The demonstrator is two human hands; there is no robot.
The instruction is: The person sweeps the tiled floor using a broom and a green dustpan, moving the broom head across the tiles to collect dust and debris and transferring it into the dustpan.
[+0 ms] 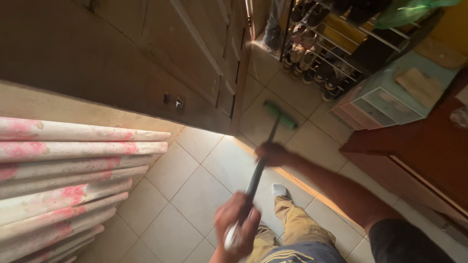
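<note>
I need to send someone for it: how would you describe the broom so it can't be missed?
Look at the pale tiled floor beside the wooden door. The broom has a dark handle and is the only bright green thing down there.

Floor tiles [195, 195] smooth, faintly glossy ceramic; door [161, 53] dark wood, dull sheen; broom handle [258, 170] dark, smooth, likely metal; broom head [281, 115] green plastic; curtain [63, 175] soft matt cloth, pink-blotched; shoe rack [336, 53] thin metal wire; drawer unit [385, 100] pale plastic.

Green broom head [281, 115], dark handle [258, 168], beige floor tiles [195, 195], curtain [63, 180] — pink-and-cream blotches, khaki trousers [297, 226]
</note>
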